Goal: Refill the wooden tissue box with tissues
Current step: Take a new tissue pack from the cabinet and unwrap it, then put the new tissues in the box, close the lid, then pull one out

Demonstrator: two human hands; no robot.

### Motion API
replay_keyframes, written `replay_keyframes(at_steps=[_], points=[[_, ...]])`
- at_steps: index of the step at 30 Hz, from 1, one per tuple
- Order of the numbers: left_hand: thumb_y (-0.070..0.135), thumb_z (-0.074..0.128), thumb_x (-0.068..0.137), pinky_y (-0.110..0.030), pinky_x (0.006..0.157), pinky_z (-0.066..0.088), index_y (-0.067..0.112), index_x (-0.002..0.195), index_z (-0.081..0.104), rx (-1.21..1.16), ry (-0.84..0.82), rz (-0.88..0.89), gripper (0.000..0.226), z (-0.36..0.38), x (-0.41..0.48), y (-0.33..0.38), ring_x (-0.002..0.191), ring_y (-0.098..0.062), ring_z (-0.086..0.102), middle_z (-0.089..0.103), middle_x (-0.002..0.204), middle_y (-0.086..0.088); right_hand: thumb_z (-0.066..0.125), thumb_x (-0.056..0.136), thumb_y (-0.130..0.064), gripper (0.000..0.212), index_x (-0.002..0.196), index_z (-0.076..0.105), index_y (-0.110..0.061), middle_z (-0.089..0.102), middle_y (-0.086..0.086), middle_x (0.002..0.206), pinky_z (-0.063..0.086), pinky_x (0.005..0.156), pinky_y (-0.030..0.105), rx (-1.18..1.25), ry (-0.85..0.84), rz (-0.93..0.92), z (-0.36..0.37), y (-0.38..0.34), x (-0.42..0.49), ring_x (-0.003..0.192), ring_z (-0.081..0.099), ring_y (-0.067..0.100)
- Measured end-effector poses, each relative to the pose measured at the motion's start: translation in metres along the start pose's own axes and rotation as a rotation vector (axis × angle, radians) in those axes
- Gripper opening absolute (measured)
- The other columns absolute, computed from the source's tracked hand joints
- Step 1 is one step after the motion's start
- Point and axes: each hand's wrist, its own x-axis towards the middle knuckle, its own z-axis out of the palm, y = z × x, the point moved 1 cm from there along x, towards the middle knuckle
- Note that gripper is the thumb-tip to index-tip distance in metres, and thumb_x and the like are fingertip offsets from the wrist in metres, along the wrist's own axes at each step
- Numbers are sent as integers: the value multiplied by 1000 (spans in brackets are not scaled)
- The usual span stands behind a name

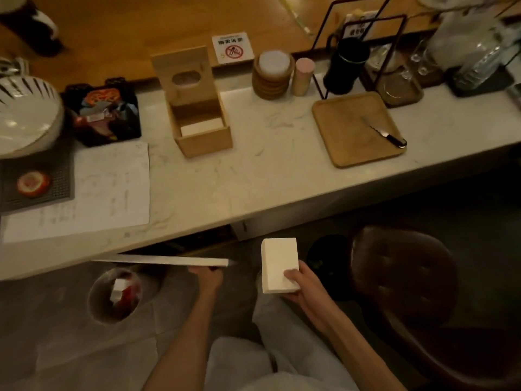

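Standing on the marble counter (253, 176) with its lid tipped up and back, the wooden tissue box (198, 115) shows a low white layer of tissues at its bottom; the box's far inner wall is in shadow. Well apart from it, below the counter edge, a white tissue stack (279, 265) is held upright in the right hand (303, 286), thumb across its front face and the other fingers hidden behind. The left hand (207, 276) reaches forward with the forearm extended and closes on the edge of a thin white door or panel (160, 261); its fingers are hard to make out. A round bin (114, 296) on the floor holds blurred red and white contents.
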Motion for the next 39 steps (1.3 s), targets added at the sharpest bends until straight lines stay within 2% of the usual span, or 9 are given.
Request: replay_keyframes(at_steps=[10, 16, 19, 21, 26, 30, 34, 37, 39], points=[[20, 55, 94, -45, 99, 51, 2, 139, 45, -207, -125, -52, 49, 8, 49, 79, 124, -34, 55, 52, 139, -18, 54, 97, -18, 37, 133, 47, -23, 60, 1, 123, 56, 91, 37, 30, 3, -10, 6, -46, 24, 111, 61, 19], [0, 43, 98, -42, 95, 45, 0, 143, 35, -446, -161, -57, 46, 4, 50, 93, 103, -28, 50, 43, 140, -22, 56, 96, -19, 41, 136, 47, -22, 59, 3, 126, 53, 97, 42, -19, 22, -7, 7, -59, 31, 115, 60, 20], [-3, 45, 96, -44, 90, 46, -9, 138, 40, -398, -170, -66, 43, 3, 56, 87, 89, -26, 55, 49, 124, -22, 55, 96, -18, 41, 135, 48, -20, 59, 5, 127, 53, 97, 42, -35, 30, -19, 11, -65, 30, 117, 59, 21], [4, 50, 94, -48, 104, 43, -9, 134, 46, -285, -142, -56, 42, -4, 59, 81, 111, -37, 55, 52, 133, -24, 55, 95, -18, 41, 135, 48, -19, 58, 6, 128, 54, 96, 41, -42, 35, -19, 18, -68, 27, 117, 58, 22], [16, 53, 89, -46, 94, 51, 16, 100, 58, 28, -278, 53, 11, -32, 48, 48, 104, -35, 61, 62, 121, -23, 55, 95, -16, 34, 128, 52, -18, 57, 10, 128, 53, 96, 42, 22, 15, 28, 43, -60, 9, 118, 57, 26], [24, 53, 96, -37, 91, 50, 18, 134, 51, 69, -566, 39, 39, -92, -24, 62, 110, -22, 59, 60, 124, -3, 60, 87, -11, 45, 131, 50, -14, 56, 17, 130, 52, 96, 45, 220, -70, 37, 81, -49, -5, 122, 55, 34], [63, 31, 95, -46, 104, 45, 25, 127, 58, -380, -813, 37, 57, -148, -63, 100, 118, -22, 60, 66, 125, -1, 65, 79, -3, 59, 136, 47, -10, 55, 22, 135, 41, 107, 52, 425, -163, -48, 136, -51, -3, 127, 51, 40], [60, 46, 90, -46, 102, 48, 23, 136, 48, -481, -794, 232, 60, -178, -71, 129, 122, -23, 58, 58, 135, -6, 56, 86, 2, 52, 136, 47, -11, 57, 21, 135, 35, 112, 53, 511, -234, -106, 180, -60, 9, 128, 51, 39], [37, 64, 89, -26, 86, 57, 29, 139, 38, -311, -643, 449, 57, -192, -74, 147, 119, -18, 57, 51, 136, -1, 59, 86, 2, 52, 136, 48, -12, 57, 20, 135, 34, 113, 52, 462, -293, -143, 197, -70, 16, 127, 52, 38]])
